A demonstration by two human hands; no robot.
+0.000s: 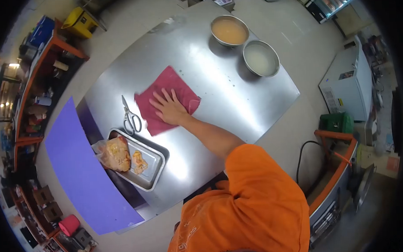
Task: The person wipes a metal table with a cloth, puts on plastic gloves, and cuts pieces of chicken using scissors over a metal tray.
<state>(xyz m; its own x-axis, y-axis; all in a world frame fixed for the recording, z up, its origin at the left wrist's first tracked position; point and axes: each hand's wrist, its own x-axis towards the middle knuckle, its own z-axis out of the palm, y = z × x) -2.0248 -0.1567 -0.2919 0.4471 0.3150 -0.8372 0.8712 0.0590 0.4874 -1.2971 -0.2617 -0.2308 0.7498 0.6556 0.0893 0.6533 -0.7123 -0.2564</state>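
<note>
My right hand (170,110) lies flat, palm down with fingers spread, on a dark red cloth (156,124) on the steel table (120,75). Beside the cloth, to the left, are metal scissors (131,122) with their blades pointing up in the view. Below them a metal tray (146,183) holds a large piece of raw-looking meat (116,154), partly in clear plastic, and a smaller piece (139,162). Of my left hand (221,185), only a patch of skin seems to show by the near table edge; its fingers cannot be made out.
Two metal bowls stand at the table's far end, one with orange liquid (229,32), one with cloudy pale liquid (261,58). A purple board (83,174) runs along the left side. An orange-edged cart (334,179) and white freezer (348,83) are at right.
</note>
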